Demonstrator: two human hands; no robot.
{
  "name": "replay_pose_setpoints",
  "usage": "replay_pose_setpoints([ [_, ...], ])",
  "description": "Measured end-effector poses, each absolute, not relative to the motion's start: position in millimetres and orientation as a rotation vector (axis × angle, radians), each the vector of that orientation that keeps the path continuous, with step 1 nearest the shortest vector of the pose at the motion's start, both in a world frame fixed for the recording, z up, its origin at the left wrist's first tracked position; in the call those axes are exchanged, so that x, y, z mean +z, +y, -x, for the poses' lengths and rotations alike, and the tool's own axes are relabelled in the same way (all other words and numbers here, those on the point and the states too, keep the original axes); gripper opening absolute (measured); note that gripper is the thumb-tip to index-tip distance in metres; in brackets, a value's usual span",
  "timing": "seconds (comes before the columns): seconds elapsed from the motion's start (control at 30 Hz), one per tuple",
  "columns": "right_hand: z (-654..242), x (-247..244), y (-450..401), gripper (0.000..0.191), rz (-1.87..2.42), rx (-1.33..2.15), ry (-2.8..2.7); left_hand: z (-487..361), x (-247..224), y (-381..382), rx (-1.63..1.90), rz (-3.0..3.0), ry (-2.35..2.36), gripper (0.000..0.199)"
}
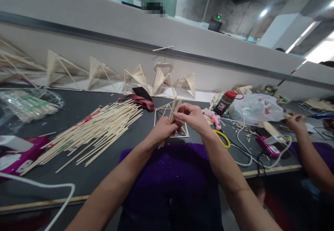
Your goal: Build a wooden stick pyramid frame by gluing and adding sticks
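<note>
Left grip [165, 130] clasped sticks [172, 112]; right grip [191, 116] pinched them, stick frame [183, 136] behind both. Sorting seemed in hand; next move likely called for steady left hold.

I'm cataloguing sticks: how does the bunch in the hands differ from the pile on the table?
The held bunch points upward, while the loose pile lies flat. The held bunch is a small, gathered handful; the loose pile is far larger and spread out. Both are pale, thin sticks.

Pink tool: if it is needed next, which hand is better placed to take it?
Probably the right hand: it is nearer the pink tool, though also touching the sticks; the left hand is farther away, gripping them.
</note>
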State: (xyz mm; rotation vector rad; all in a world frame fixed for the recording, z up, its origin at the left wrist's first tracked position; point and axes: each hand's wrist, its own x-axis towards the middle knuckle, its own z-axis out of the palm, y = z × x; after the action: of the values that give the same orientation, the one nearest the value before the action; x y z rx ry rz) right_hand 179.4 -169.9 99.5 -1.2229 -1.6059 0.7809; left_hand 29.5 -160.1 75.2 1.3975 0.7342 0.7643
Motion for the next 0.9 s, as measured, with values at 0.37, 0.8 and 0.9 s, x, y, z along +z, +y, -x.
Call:
replay_pose_setpoints([
  [0.37, -187.8, 100.0, -154.4, 0.017, 1.215, 0.927, -1.543, -23.2, 41.4, -151.6, 0.886, -1.199, 0.608, 0.047],
  [0.8, -188.2, 104.3, -167.2, 0.020, 1.071, 1.065, -1.619, -21.4, 36.2, -153.8, 0.683, -1.151, 0.469, 0.047],
  [0.9, -192.3, 108.2, -171.4, 0.017, 1.081, 0.912, -1.658, -17.3, 36.2, -150.1, 0.731, -1.231, 0.486, 0.038],
])
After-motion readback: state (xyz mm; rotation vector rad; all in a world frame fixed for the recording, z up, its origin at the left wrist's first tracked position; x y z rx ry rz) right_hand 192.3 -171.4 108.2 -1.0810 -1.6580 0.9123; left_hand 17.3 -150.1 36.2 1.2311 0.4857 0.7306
